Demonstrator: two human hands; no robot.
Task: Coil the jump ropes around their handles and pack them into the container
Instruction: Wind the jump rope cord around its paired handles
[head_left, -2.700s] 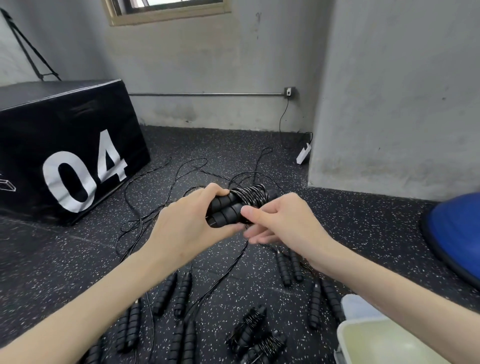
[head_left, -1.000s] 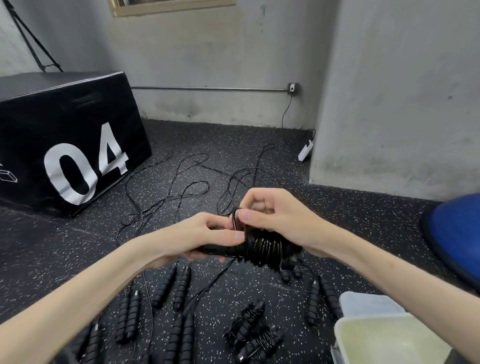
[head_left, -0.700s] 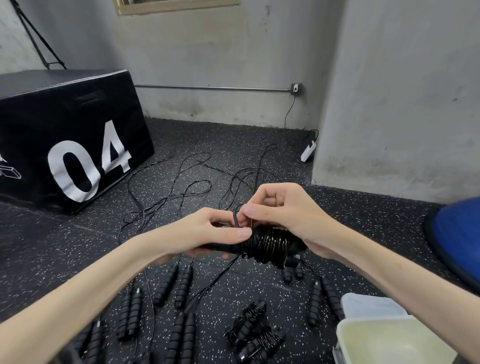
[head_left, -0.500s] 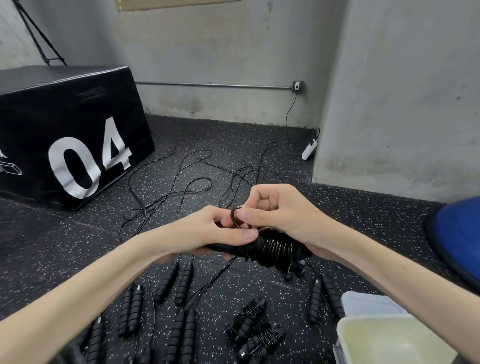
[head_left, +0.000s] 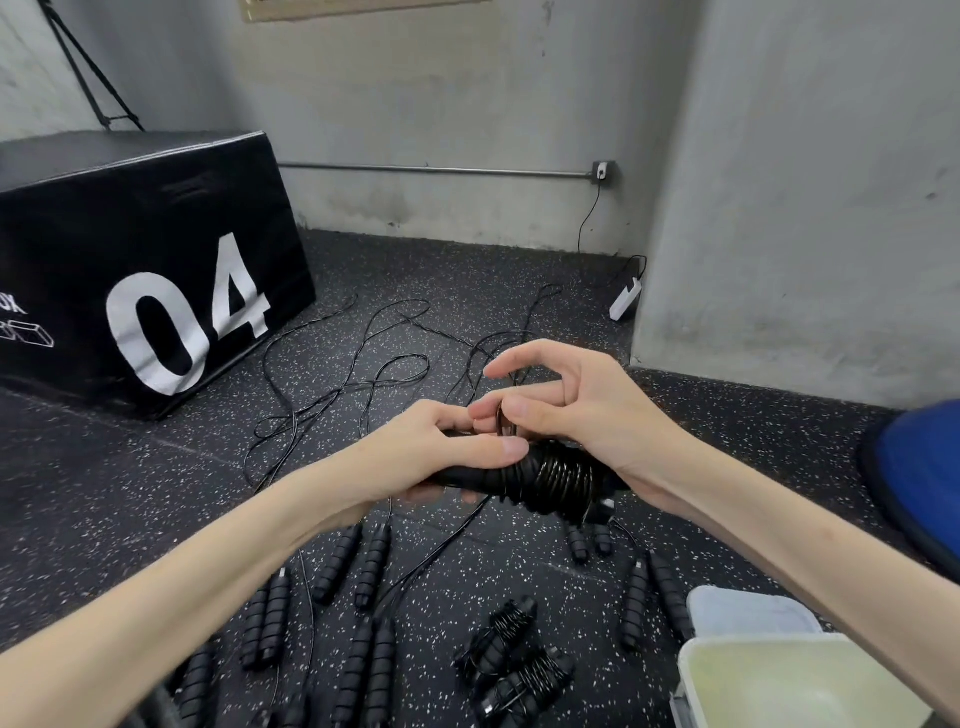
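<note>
Black foam handles wound with thin cord form the jump rope bundle (head_left: 540, 475), held in the air above the speckled rubber floor (head_left: 130, 509), about midway between its left and right edges. The left hand (head_left: 431, 452) grips the bare end of the handles, fingers curled round them and thumb laid along the top. The right hand (head_left: 576, 410) supports the wound end from behind; its thumb and middle finger pinch a small loop of cord (head_left: 503, 423) just above the coils, while the index finger arches free. Two coiled ropes (head_left: 511, 662) lie near the floor's near edge, with uncoiled handle pairs (head_left: 358, 566) beside them. At the near right corner sits the pale container (head_left: 779, 686), its lid (head_left: 748, 610) just behind it.
</note>
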